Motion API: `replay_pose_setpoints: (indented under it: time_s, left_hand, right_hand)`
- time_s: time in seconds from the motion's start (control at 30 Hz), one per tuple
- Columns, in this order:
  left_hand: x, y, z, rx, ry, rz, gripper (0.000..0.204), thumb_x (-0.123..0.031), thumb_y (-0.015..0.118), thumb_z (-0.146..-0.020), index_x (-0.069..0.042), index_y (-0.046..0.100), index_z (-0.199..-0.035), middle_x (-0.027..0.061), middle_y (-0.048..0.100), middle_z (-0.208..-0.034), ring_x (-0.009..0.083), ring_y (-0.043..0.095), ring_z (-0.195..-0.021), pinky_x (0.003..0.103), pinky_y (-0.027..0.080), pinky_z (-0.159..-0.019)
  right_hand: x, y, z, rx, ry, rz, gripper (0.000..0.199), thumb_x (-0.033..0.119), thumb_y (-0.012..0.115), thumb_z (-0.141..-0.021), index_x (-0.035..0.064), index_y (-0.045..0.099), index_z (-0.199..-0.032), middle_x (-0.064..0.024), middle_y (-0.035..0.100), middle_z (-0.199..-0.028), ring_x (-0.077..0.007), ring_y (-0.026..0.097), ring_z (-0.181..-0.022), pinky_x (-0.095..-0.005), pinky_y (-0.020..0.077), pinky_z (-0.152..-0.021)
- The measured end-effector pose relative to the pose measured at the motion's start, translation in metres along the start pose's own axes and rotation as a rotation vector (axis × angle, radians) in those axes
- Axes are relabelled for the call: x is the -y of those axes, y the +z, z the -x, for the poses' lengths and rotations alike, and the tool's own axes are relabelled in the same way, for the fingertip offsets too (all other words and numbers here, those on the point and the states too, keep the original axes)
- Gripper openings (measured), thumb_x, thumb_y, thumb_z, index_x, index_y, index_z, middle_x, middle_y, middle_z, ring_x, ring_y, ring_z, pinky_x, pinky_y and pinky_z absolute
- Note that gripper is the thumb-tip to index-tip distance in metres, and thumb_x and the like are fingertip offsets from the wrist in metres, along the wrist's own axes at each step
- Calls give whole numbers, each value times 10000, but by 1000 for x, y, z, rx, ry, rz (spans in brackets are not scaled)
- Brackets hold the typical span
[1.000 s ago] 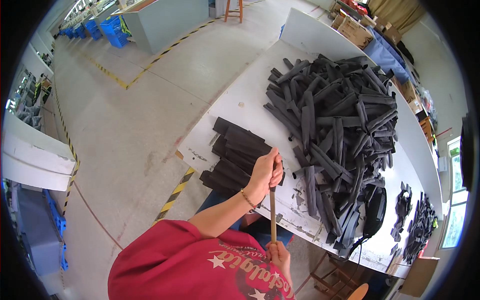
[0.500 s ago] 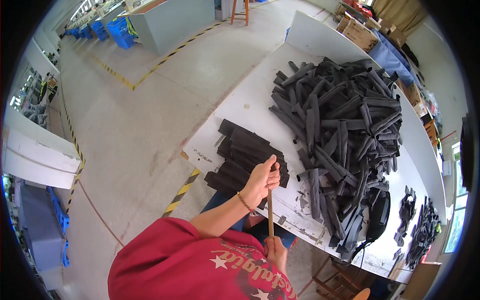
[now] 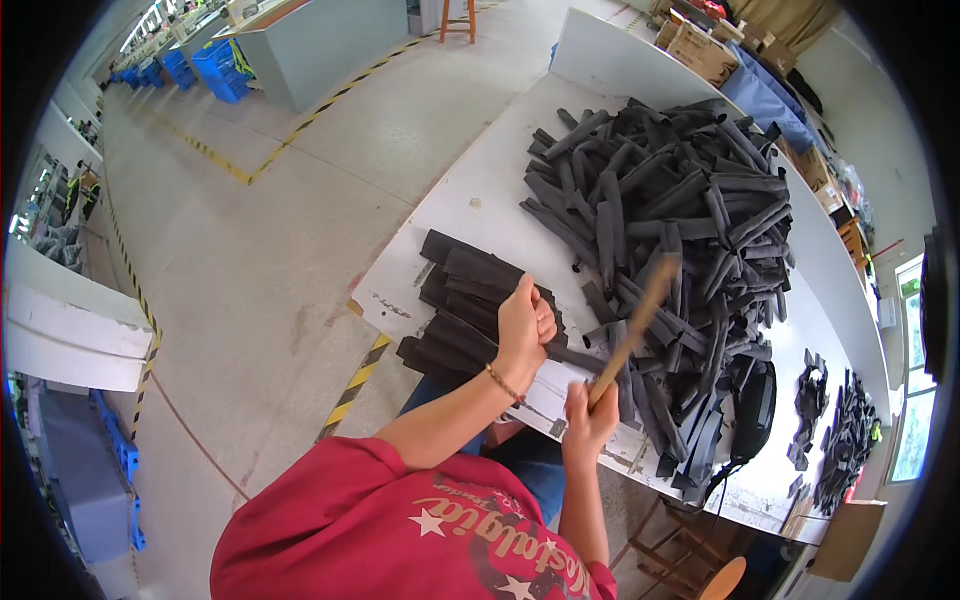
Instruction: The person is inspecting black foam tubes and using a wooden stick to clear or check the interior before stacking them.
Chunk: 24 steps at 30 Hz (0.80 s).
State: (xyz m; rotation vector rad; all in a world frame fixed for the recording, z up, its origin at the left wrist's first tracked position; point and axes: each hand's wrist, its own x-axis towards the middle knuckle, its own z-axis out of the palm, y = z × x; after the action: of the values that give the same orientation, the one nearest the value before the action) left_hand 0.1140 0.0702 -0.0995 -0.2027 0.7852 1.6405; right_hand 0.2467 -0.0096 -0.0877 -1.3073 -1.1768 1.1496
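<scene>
My left hand (image 3: 525,325) is closed in a fist over the near edge of a stack of flattened black fabric tubes (image 3: 465,275) at the table's left corner. A black fabric tube (image 3: 576,357) sticks out from the right side of that fist. My right hand (image 3: 590,425) grips the lower end of a wooden stick (image 3: 636,325), which tilts up to the right and is slightly blurred. The stick is apart from my left hand. Behind it lies a large heap of loose black fabric tubes (image 3: 680,190).
The white table (image 3: 480,180) has a raised panel (image 3: 640,65) along its far side. A black pouch-like item (image 3: 753,410) with a cord lies at the near edge, and smaller dark scraps (image 3: 850,440) lie farther right. A wooden stool (image 3: 725,577) stands below.
My right hand has risen from near my lap, taking the stick out of my left fist and swinging it up to the right. A tube now shows beside my left fist.
</scene>
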Motion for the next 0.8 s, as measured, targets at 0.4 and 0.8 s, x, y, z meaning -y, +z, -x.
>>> replay_pose_setpoints:
  time_s: [0.4, 0.8]
  left_hand:
    - [-34, -8, 44, 914, 238, -1361, 338, -305, 600, -900, 9, 577, -1025, 153, 625, -719, 236, 621, -646, 336, 486, -618]
    - [4, -85, 95, 856, -145, -1224, 288, -140, 422, -941, -31, 505, -688, 58, 531, -570, 137, 509, -516, 276, 412, -519]
  right_hand:
    - [9, 13, -66, -10, -207, 40, 215, 114, 714, -843, 36, 593, -683, 83, 454, -626, -17, 332, -611, -200, 249, -538]
    - [43, -15, -106, -71, 15, -460, 175, 156, 672, -874, 31, 658, -995, 80, 489, -644, -3, 381, -499, -175, 250, -430]
